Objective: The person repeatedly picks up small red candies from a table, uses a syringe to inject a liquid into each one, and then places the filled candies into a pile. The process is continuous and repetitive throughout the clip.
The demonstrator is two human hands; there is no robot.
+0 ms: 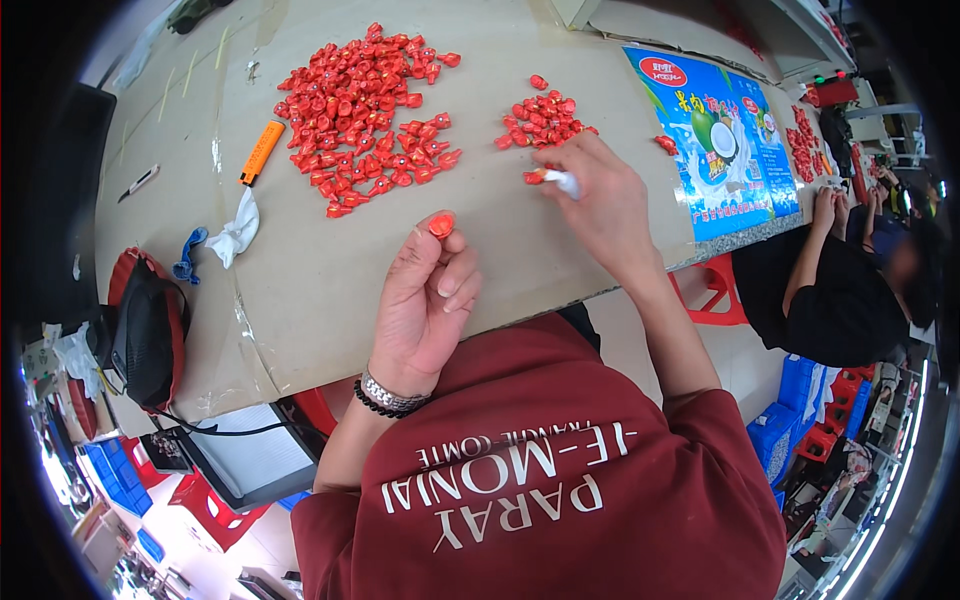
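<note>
Between the thumb and fingers of my left hand [435, 285] is a small glossy red plastic piece [442, 226], held just over the tabletop. My right hand [606, 205] is closed around a white tool with a narrow tip [567, 184]; its exact kind is unclear. A red bit shows at the tool's tip, and I cannot tell whether it is touching it. Just beyond that hand lies a smaller heap of red pieces [543, 119]. A larger heap of similar red pieces [350, 105] spreads across the table beyond my left hand.
An orange-handled cutter [262, 152], white cloth [236, 235] and blue strap-like item [188, 255] lie on the left. A dark bag [150, 325] sits at the table's left edge. A blue poster [722, 145] covers the right side; a co-worker in black [835, 300] sits beyond.
</note>
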